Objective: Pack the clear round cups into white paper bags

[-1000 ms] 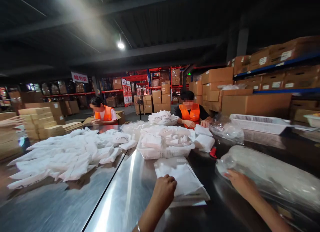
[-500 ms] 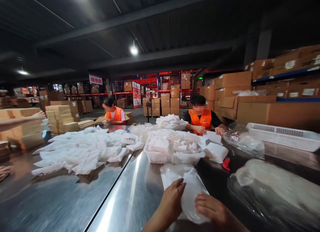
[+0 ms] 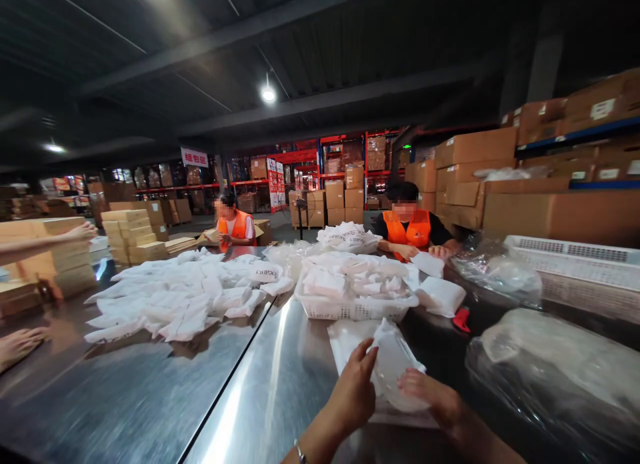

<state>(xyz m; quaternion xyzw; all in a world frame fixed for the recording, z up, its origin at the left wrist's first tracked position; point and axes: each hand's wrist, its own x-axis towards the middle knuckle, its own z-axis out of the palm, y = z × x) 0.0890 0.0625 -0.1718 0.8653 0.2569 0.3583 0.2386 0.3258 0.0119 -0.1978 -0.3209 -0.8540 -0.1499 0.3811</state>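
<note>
In front of me, near the table's front edge, a translucent white plastic bag (image 3: 393, 367) lies tilted over other flat white bags (image 3: 345, 337). My left hand (image 3: 353, 391) is closed at its left side, thumb and forefinger pinching the edge. At the lower right side of the same bag, my right hand (image 3: 433, 394) has its fingers bent over the edge; the thumb is hidden. Just beyond stands a white plastic basket (image 3: 355, 309) heaped with white packets (image 3: 330, 284).
A large pile of white packets (image 3: 175, 294) covers the left of the metal table (image 3: 250, 397). Clear plastic wrapping (image 3: 550, 364) and a white crate (image 3: 575, 257) lie right, near a red object (image 3: 461, 319). Two co-workers in orange vests sit opposite; another person's hands show left.
My left hand has raised the left edge of the bag, which now stands up in a fold. My right hand stays at its right side. The view has shifted slightly.
</note>
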